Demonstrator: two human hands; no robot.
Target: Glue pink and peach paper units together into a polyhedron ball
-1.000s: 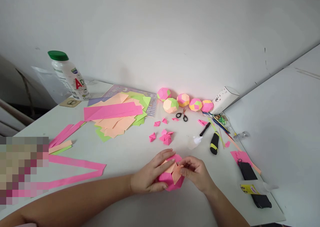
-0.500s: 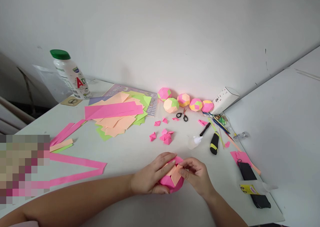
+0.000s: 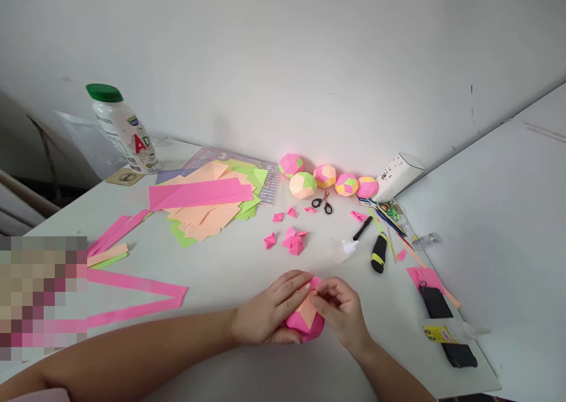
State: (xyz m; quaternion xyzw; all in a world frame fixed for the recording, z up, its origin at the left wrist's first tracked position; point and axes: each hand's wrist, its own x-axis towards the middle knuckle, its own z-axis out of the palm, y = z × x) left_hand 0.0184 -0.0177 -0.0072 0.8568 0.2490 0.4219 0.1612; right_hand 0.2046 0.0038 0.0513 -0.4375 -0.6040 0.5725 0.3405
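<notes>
A pink and peach folded-paper ball (image 3: 308,322) sits near the front middle of the white table. My left hand (image 3: 272,310) wraps round its left side, fingers over the top and thumb at the lower edge. The fingers and thumb of my right hand (image 3: 342,310) pinch a peach flap on the ball's upper right. Beyond the ball lie a cluster of folded pink pieces (image 3: 294,241), a single folded pink piece (image 3: 269,240) and a small white-tipped glue bottle (image 3: 346,250). The underside of the ball is hidden.
Several finished paper balls (image 3: 303,185) stand along the wall, with scissors (image 3: 326,204) before them. Paper sheets (image 3: 201,194) and a white bottle (image 3: 126,134) are at left. A black marker (image 3: 362,228), cutter (image 3: 379,253), large glue bottle (image 3: 448,331) and black case (image 3: 460,355) lie at right.
My right hand has shifted slightly left over the ball, and its fingertips now cover more of the peach flap, which lies closer to the ball. My left hand keeps its hold.
</notes>
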